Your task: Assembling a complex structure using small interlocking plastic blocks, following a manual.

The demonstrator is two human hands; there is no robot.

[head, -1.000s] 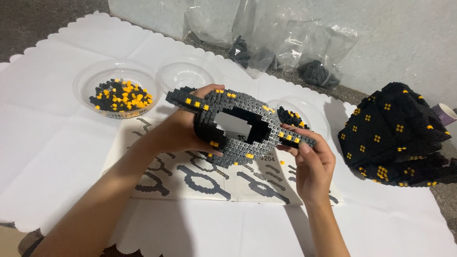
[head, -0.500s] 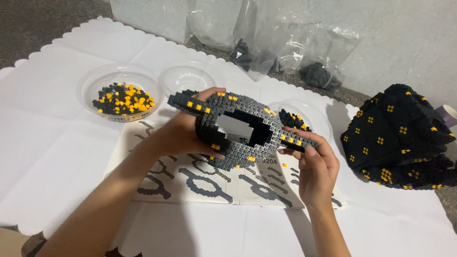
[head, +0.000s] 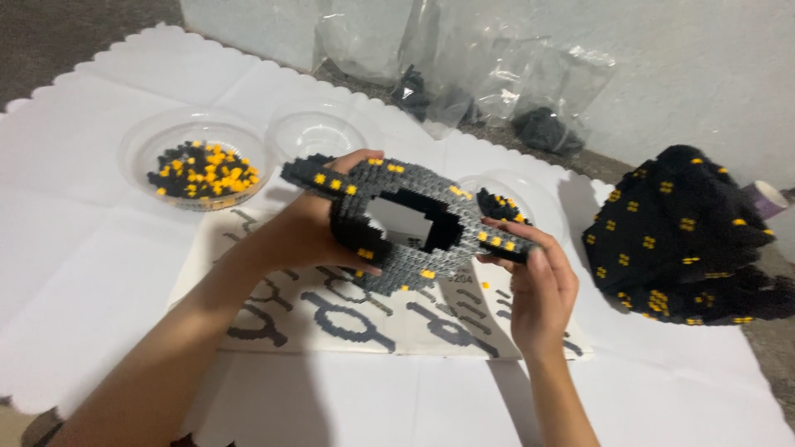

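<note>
I hold a grey and black ring-shaped brick model (head: 406,223) with small yellow studs in the air above an instruction sheet (head: 356,319). My left hand (head: 310,232) grips its left side, thumb on top and fingers underneath. On the right, my right hand (head: 538,285) pinches the model's projecting end between thumb and fingers. The model has a dark square opening through its middle.
A clear bowl (head: 195,161) of black and yellow bricks stands far left, an empty clear bowl (head: 319,128) beside it, and another bowl (head: 517,199) behind the model. A large black studded build (head: 687,236) sits at right. Plastic bags (head: 497,79) lie along the wall. A white cloth (head: 74,215) covers the surface.
The model has tilted slightly in my hands, showing more of its central opening. Both hands keep the same grip.
</note>
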